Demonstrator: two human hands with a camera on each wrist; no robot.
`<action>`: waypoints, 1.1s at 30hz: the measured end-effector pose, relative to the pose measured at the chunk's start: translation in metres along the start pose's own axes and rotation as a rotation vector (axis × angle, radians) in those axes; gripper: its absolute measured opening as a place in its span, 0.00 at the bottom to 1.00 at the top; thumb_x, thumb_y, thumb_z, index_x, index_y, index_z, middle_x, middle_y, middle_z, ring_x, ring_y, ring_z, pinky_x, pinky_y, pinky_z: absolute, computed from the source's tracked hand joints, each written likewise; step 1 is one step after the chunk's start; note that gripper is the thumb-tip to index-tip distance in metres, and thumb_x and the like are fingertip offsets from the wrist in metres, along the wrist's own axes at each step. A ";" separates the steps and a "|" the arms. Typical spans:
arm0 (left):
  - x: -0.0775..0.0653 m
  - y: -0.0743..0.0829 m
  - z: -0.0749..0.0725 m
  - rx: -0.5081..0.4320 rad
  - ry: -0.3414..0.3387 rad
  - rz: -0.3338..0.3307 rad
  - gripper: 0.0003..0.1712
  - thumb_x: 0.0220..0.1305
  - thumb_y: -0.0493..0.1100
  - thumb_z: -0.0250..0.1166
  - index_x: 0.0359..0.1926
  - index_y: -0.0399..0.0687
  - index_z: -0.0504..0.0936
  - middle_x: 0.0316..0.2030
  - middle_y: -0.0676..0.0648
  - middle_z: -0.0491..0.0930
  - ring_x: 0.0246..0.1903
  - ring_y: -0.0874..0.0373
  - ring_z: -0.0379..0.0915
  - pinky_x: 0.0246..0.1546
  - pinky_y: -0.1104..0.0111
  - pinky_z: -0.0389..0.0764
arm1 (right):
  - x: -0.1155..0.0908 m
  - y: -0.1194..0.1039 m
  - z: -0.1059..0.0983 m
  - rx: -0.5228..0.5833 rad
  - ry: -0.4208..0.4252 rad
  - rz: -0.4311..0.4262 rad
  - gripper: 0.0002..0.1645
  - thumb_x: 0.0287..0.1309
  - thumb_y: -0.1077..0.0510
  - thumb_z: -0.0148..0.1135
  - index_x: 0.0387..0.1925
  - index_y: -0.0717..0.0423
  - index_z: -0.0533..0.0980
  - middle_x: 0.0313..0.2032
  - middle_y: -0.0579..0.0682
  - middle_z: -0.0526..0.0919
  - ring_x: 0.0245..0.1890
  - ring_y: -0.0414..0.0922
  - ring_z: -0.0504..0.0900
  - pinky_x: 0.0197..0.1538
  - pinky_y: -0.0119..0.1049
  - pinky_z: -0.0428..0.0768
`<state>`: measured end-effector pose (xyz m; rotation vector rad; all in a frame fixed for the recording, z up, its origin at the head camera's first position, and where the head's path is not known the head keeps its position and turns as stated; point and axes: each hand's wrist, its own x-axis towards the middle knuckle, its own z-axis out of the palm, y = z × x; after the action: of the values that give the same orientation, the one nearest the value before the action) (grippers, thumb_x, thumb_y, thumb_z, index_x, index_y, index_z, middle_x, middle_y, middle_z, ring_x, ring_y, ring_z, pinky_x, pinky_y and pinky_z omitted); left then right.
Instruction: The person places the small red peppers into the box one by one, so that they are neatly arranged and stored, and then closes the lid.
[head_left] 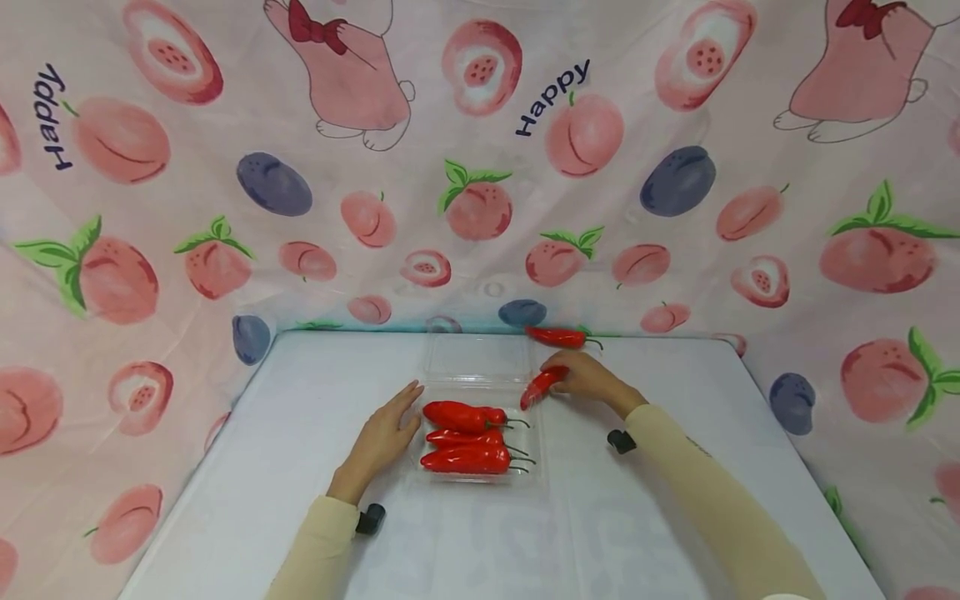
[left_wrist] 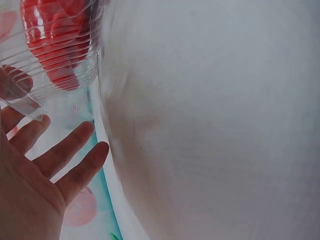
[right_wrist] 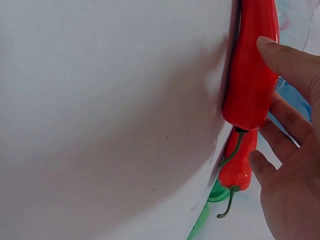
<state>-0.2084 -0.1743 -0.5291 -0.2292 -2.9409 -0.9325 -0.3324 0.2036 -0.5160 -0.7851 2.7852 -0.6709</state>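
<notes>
My right hand (head_left: 587, 377) holds a red chili pepper (head_left: 538, 389) between thumb and fingers, over the back right corner of a clear plastic box (head_left: 480, 478). In the right wrist view the thumb lies on this pepper's side, and its green stem points away from the box. Several red peppers (head_left: 467, 459) lie side by side in the box, stems to the right. The box's lid (head_left: 477, 358) is folded back behind it. At the box's left side is my left hand (head_left: 381, 435), its fingers spread and nearly straight, thumb at the rim in the left wrist view.
Another red pepper (head_left: 557, 337) lies at the table's back edge, behind my right hand. The white table (head_left: 637, 533) meets a fruit-printed cloth (head_left: 420, 217) at the back and sides. Each wrist wears a small black camera (head_left: 371, 519).
</notes>
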 end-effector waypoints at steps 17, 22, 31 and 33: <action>0.003 -0.003 0.000 -0.003 -0.012 -0.003 0.33 0.68 0.49 0.59 0.73 0.58 0.64 0.74 0.53 0.60 0.72 0.48 0.60 0.67 0.45 0.68 | -0.017 0.006 -0.005 0.051 -0.024 0.064 0.24 0.56 0.55 0.70 0.56 0.51 0.79 0.53 0.51 0.83 0.50 0.47 0.77 0.59 0.47 0.79; 0.003 -0.004 0.001 -0.003 -0.012 -0.001 0.33 0.69 0.50 0.58 0.73 0.58 0.64 0.74 0.53 0.60 0.72 0.48 0.60 0.67 0.45 0.68 | -0.021 0.008 -0.005 0.052 -0.050 0.127 0.26 0.56 0.53 0.71 0.57 0.49 0.78 0.51 0.50 0.82 0.49 0.47 0.75 0.57 0.46 0.79; 0.003 -0.006 0.001 -0.007 -0.007 0.015 0.32 0.69 0.49 0.58 0.73 0.57 0.65 0.74 0.53 0.61 0.72 0.48 0.60 0.68 0.46 0.68 | -0.030 0.014 -0.002 0.074 -0.078 0.198 0.30 0.54 0.50 0.72 0.59 0.46 0.76 0.49 0.49 0.81 0.49 0.47 0.75 0.56 0.45 0.80; 0.003 -0.006 0.002 -0.009 -0.004 0.019 0.32 0.69 0.49 0.58 0.72 0.56 0.65 0.74 0.52 0.61 0.72 0.48 0.60 0.68 0.46 0.67 | -0.034 0.015 -0.003 0.076 -0.069 0.193 0.30 0.54 0.50 0.72 0.59 0.47 0.76 0.49 0.49 0.81 0.49 0.47 0.75 0.55 0.45 0.81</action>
<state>-0.2123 -0.1774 -0.5335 -0.2586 -2.9337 -0.9440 -0.3117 0.2342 -0.5186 -0.5069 2.7100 -0.6954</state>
